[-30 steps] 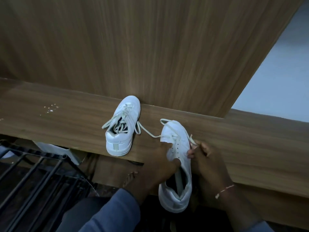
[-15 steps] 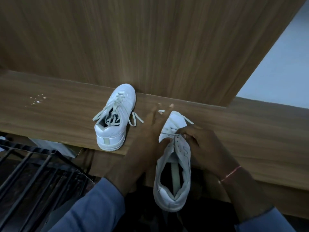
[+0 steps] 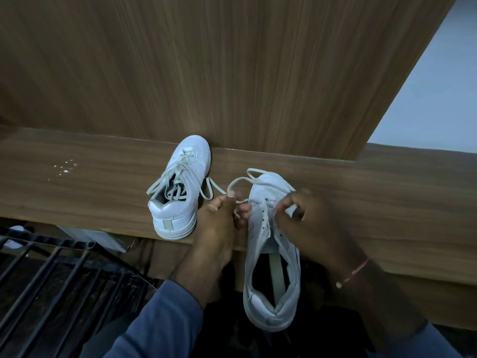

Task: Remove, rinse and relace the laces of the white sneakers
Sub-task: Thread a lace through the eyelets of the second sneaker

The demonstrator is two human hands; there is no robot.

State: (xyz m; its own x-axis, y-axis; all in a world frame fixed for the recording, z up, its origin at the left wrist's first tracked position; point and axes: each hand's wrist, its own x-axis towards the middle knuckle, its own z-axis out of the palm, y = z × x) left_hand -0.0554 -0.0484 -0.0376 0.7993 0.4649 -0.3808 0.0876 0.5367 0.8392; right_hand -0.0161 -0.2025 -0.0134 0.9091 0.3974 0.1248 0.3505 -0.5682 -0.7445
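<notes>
White sneakers: the far sneaker (image 3: 180,187) stands on the wooden tabletop (image 3: 103,192) with its toe against the upright wooden panel (image 3: 232,73). Its own laces are loosened but threaded. The near sneaker (image 3: 273,259) lies just to its right, toe on the tabletop and heel hanging past the front edge towards the person. Most of its eyelets are bare. Its lace (image 3: 240,180) curls in a loose loop over the toe and runs to the left hand (image 3: 222,223), whose grip pinches it between thumb and fingertips just beside the sneaker's eyelet row. The right hand (image 3: 307,220) has its grip clenched on the near sneaker's upper at the opposite eyelet row; whether it also pinches a strand of lace cannot be told. A red thread bracelet (image 3: 356,271) circles the right wrist, and a blue sleeve (image 3: 160,321) covers the left forearm. White flecks (image 3: 64,167) dot the tabletop well to the left. A black metal rack (image 3: 51,267) sits below the tabletop at the lower left.
</notes>
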